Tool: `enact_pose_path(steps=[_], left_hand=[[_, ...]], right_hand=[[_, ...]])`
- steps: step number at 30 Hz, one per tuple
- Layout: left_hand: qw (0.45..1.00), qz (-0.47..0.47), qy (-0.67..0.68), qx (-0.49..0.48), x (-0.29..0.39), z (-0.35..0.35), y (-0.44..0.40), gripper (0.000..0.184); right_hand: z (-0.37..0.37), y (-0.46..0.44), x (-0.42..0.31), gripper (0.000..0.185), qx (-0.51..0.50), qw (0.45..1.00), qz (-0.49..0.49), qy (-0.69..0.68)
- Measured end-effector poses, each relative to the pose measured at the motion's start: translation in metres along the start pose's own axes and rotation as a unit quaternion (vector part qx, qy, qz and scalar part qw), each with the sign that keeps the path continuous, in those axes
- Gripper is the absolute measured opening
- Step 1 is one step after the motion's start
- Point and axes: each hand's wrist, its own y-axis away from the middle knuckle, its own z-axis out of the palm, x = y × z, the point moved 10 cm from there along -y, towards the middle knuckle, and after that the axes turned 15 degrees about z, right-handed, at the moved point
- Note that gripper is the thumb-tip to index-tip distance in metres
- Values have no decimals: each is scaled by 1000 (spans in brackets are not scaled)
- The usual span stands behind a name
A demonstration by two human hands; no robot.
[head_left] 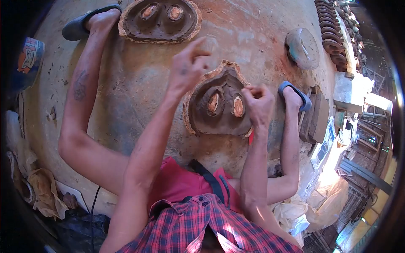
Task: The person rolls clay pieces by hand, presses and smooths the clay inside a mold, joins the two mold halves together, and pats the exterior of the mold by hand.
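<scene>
A mold [219, 120] with a pale, rough rim lies on the floor between my legs. Dark wet clay lines it, with two raised oval rings around orange-brown centres. Above its upper left edge is my left hand [188, 66], slightly blurred, its fingers bent and apart with nothing visible in them. My right hand [260, 103] is at the mold's right edge, thumb and fingers pinched together by the clay. What those fingers hold, if anything, is hidden. A small red piece [251, 138] shows beside the mold's lower right corner, below that hand.
Another clay-lined mold [160, 37] lies farther off, near my left foot. A round lump [303, 48] sits at upper right. Stacked clay slabs [315, 116] stand beside my right foot. A printed bucket [31, 63] is at far left. Plastic bags [325, 202] lie at lower right.
</scene>
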Motion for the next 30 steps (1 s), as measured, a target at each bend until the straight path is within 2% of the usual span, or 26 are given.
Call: enact_pose_path(steps=[1, 3, 4, 6, 7, 9, 12, 16, 18, 22, 27, 30], left_hand=[[1000, 0, 0, -1, -8, -12, 9, 63], [994, -35, -84, 67, -35, -41, 45, 49], [993, -33, -85, 68, -50, -37, 63, 49], [997, -47, -18, 53, -74, -22, 93, 41], [997, -49, -16, 53, -75, -17, 99, 41], [996, -38, -46, 63, -72, -4, 106, 35], [995, -30, -58, 70, -67, -5, 104, 33], [995, -41, -48, 74, -63, -5, 103, 33], [994, -40, -59, 78, -63, -5, 105, 32], [994, -38, -60, 77, -68, -4, 106, 31], [994, -51, -52, 86, -70, -4, 106, 30], [994, -47, -42, 89, -73, -3, 105, 30]], right_hand=[[19, 5, -7, 26, -61, 996, -13, 62], [51, 20, -28, 34, -175, 969, -46, 167], [55, 18, -29, 34, -175, 969, -49, 165], [91, 32, -26, 41, -257, 872, -144, 390], [92, 31, -29, 41, -258, 872, -143, 391], [97, 34, -31, 45, -270, 817, -186, 474], [96, 30, -26, 48, -267, 801, -164, 510], [90, 39, -24, 53, -245, 818, -152, 497], [86, 43, -11, 60, -229, 849, -128, 458], [83, 56, 5, 68, -202, 877, -103, 424], [74, 76, 28, 75, -221, 880, 28, 419], [73, 94, 32, 78, -207, 894, 44, 395]])
